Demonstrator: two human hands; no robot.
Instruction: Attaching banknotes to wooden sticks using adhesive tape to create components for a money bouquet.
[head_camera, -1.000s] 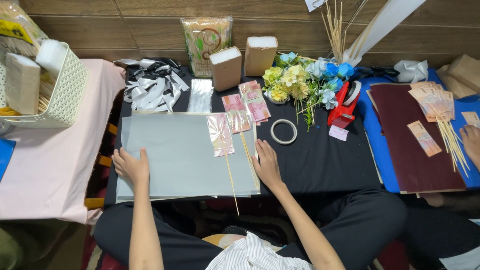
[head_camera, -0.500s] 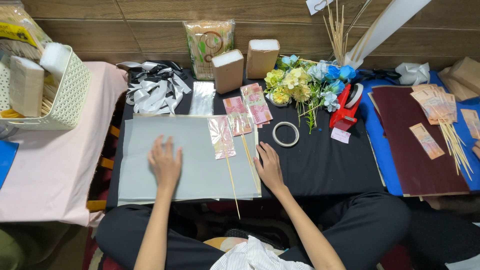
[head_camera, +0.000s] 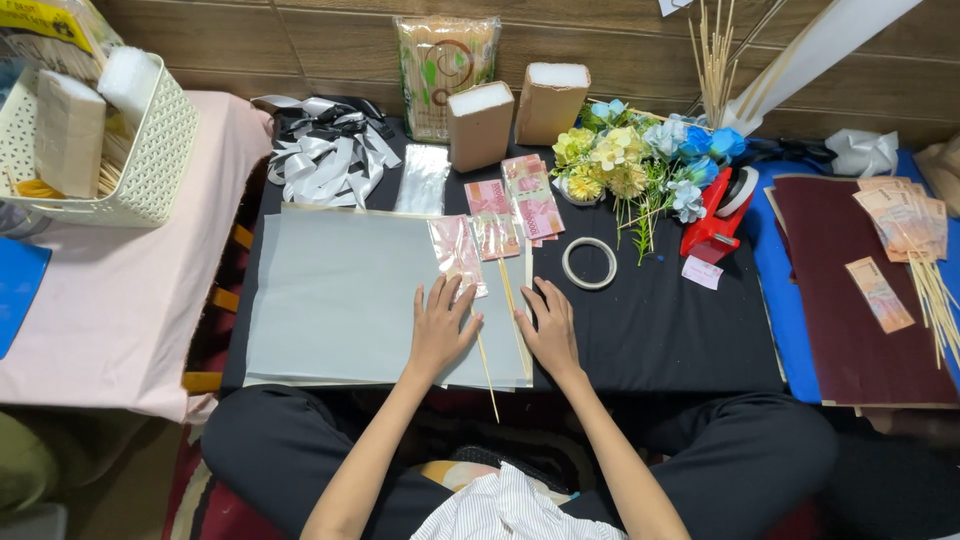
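Head view: a black table (head_camera: 660, 330) stands against a wood-panelled wall (head_camera: 300, 40). A grey sheet (head_camera: 340, 300) lies flat near its front edge, long axis left-right. The left hand (head_camera: 442, 328) and right hand (head_camera: 548, 328) rest on the sheet's right end, fingers spread, a thin stick (head_camera: 487, 362) between them.
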